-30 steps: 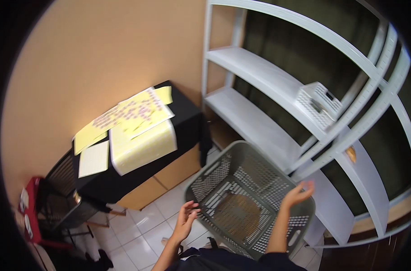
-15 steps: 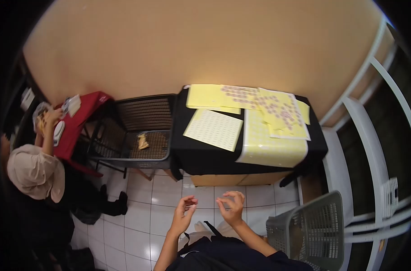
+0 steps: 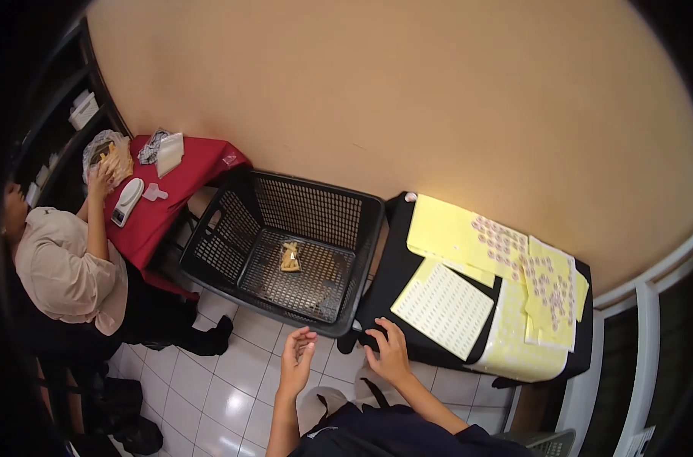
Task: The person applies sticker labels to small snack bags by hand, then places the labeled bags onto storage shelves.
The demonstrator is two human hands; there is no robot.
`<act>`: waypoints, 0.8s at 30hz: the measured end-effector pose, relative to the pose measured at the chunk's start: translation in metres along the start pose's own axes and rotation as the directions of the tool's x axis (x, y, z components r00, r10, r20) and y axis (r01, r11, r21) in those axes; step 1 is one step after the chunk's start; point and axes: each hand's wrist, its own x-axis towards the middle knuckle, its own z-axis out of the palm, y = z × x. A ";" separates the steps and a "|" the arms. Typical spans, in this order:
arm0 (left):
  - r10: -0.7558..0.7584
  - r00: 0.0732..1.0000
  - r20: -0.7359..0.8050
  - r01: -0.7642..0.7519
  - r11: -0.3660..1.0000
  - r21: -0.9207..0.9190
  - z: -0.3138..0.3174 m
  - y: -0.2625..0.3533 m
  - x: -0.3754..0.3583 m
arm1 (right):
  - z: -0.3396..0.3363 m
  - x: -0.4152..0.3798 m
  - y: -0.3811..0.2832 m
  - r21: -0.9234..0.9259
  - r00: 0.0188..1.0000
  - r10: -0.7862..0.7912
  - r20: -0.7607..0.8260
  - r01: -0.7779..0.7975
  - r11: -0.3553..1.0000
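In front of my body my left hand (image 3: 296, 359) is raised with nothing in it, thumb and fingers apart. My right hand (image 3: 389, 352) is also empty, its fingers curved and spread, near the front corner of the black-covered table (image 3: 384, 293). Beyond my left hand stands a large black plastic basket (image 3: 316, 326). A small clear packet of yellowish pieces (image 3: 289, 257) lies on the basket's floor. Closest to my right hand on the table is a pale yellow sheet of small printed labels (image 3: 443, 306).
Yellow sheets with round stickers (image 3: 548, 293) cover the table's right part. At left, a person (image 3: 72, 266) handles a plastic bag (image 3: 118, 161) at a red-covered table (image 3: 202, 156) with a white scale (image 3: 128, 199). A grey basket (image 3: 556, 442) stands low at right.
My view has swung left, so the black basket and red table now sit nearer the centre. My hands stay raised and empty. The person's hand is at the plastic bag in both frames.
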 end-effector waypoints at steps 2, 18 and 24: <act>0.004 0.998 -0.056 -0.005 1.000 -0.006 -0.005 -0.003 0.032 | 0.008 0.022 0.007 -0.056 0.994 -0.033 0.100 0.038 0.998; -0.473 0.880 -0.052 0.392 0.659 0.642 -0.103 -0.240 0.328 | 0.026 0.046 -0.002 -0.358 0.985 0.151 0.085 -0.112 0.927; -0.561 0.763 -0.322 0.515 0.225 0.827 -0.101 -0.245 0.354 | 0.065 0.025 -0.004 -0.637 0.949 0.066 -0.309 -0.258 0.726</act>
